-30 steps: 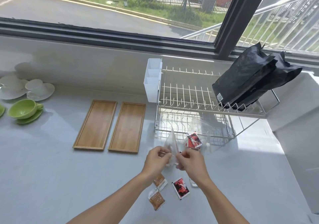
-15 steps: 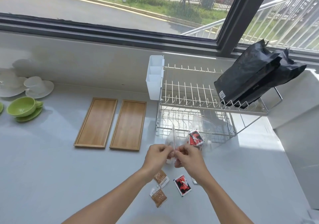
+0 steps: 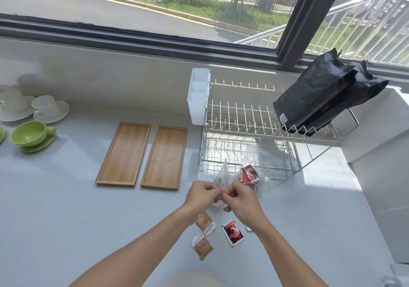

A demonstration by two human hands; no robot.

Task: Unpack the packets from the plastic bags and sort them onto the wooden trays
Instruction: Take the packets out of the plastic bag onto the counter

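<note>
Head view counts two wooden trays (image 3: 142, 154), both bare, side by side on the desk (image 3: 55, 209) with long axes running away from the viewer, leaning slightly right. Two clear plastic bags show: one (image 3: 222, 173) pinched upright between both hands, its top corner pointing away; the other (image 3: 257, 160) slumped by the rack's foot with a red packet (image 3: 249, 173) inside. Left hand (image 3: 202, 196) and right hand (image 3: 240, 200) meet at the held bag's lower edge, fingers (image 3: 213, 190) closed narrow on the film. Loose on the desk near the wrists lie two brown packets (image 3: 205, 223) (image 3: 201, 245) and one red packet (image 3: 232, 232), all roughly upright, slightly tilted. Open desk spreads left of the forearms and before the trays; the two-tier dish rack (image 3: 254, 129) bounds the far right, holding two black pouches (image 3: 325, 96).
</note>
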